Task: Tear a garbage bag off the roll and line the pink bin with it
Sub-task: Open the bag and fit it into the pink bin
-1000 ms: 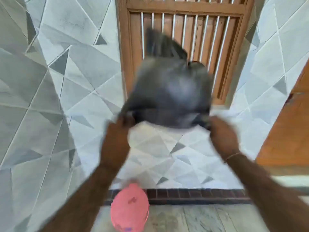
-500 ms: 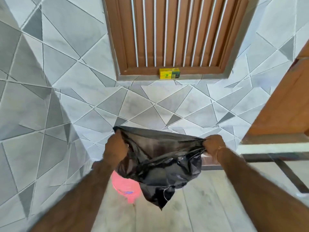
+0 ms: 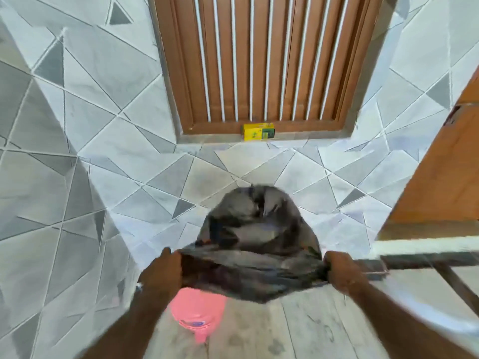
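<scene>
A black garbage bag (image 3: 255, 244) billows upward in the air in front of me, blurred by motion. My left hand (image 3: 164, 272) grips its open edge on the left. My right hand (image 3: 339, 272) grips the same edge on the right, so the mouth is stretched between them. The pink bin (image 3: 198, 314) stands on the floor below, partly hidden under the bag and my left forearm. The roll is not in view.
A grey tiled wall is straight ahead, with a brown barred wooden window (image 3: 259, 63). A small yellow box (image 3: 258, 131) sits on its sill. A wooden door (image 3: 440, 177) and a table edge with metal frame (image 3: 420, 255) are on the right.
The bag hung down from my hands half a second ago; now it has flipped up and ballooned above them. My hands dropped lower in view.
</scene>
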Tool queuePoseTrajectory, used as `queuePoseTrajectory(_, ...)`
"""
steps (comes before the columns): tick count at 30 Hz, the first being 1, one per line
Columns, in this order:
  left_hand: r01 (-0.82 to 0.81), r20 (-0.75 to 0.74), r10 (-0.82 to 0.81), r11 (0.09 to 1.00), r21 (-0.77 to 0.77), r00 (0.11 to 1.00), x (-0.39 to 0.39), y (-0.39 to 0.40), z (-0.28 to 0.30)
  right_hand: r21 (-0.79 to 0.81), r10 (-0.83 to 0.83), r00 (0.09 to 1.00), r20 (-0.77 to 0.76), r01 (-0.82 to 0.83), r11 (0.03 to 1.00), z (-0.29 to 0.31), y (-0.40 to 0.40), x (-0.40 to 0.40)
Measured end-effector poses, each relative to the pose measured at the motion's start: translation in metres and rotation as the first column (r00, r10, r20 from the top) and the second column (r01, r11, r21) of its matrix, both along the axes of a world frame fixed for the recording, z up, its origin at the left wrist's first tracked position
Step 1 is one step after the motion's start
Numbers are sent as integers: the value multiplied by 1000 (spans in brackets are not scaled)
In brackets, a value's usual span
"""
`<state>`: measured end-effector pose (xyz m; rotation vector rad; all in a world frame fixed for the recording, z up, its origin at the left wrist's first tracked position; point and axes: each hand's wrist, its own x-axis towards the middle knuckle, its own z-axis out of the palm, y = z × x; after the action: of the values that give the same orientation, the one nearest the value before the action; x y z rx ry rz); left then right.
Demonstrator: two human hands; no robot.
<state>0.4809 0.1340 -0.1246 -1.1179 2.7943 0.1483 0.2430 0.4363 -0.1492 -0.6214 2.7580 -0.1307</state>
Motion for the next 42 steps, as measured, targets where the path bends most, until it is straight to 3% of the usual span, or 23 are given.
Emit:
queuePoseTrajectory(2,-42,-160,45,999,22,986,-5,-11,-5,-106,-59,998,17,60,993,-22,14,-9)
queuePoseTrajectory(3,-32,-170,36,999,25,985,-11,-15,-1,-97,-79,995,61,85,992,-19,12,-11)
queuePoseTrajectory(7,-30,-284,46,998,63,958,-37,-5,26,-394,-258,957,131,289,873,3,4,-23)
queuePoseTrajectory(9,2,-346,25,997,77,938,-46,7,40,-351,-191,981,39,193,916,10,8,-26)
queuePoseTrajectory(11,54,-370,-24,996,69,929,-53,25,54,-344,-67,982,-175,3,939,18,3,-17)
queuePoseTrajectory(13,111,-393,-83,992,50,916,-61,42,65,-473,109,939,-326,-262,841,27,-21,3)
queuePoseTrajectory(17,131,-425,-94,990,60,900,-67,74,90,-417,377,849,-371,-515,749,34,-81,37)
queuePoseTrajectory(19,101,-440,-77,994,31,894,-63,82,106,-427,371,836,-404,-531,732,27,-96,39)
queuePoseTrajectory(21,68,-421,-69,998,-17,904,-55,79,116,-513,293,889,-352,-445,734,25,-96,33)
queuePoseTrajectory(23,52,-307,-77,995,-88,948,-42,72,124,-579,265,911,-317,-407,707,31,-89,23)
queuePoseTrajectory(26,40,-62,-54,979,-201,997,-27,61,129,-609,291,862,-415,-501,615,54,-75,6)
queuePoseTrajectory(29,109,86,-84,932,-345,993,-16,47,117,-413,416,711,-567,-682,603,71,-66,-11)
queuePoseTrajectory(31,148,132,-101,898,-415,986,-5,36,101,-180,548,624,-557,-735,654,70,-63,-18)
queuePoseTrajectory(33,162,150,-105,881,-444,983,7,25,83,-4,647,516,-562,-783,622,63,-63,-21)
queuePoseTrajectory(36,114,124,-67,902,-417,990,24,11,61,124,723,456,-519,-797,591,51,-70,-20)
queuePoseTrajectory(40,-214,-120,189,944,-249,975,46,-19,28,100,668,583,-462,-714,693,40,-98,-21)
queuePoseTrajectory(42,-455,-338,426,890,-8,839,51,-39,13,-97,509,741,-438,-601,793,38,-122,-19)
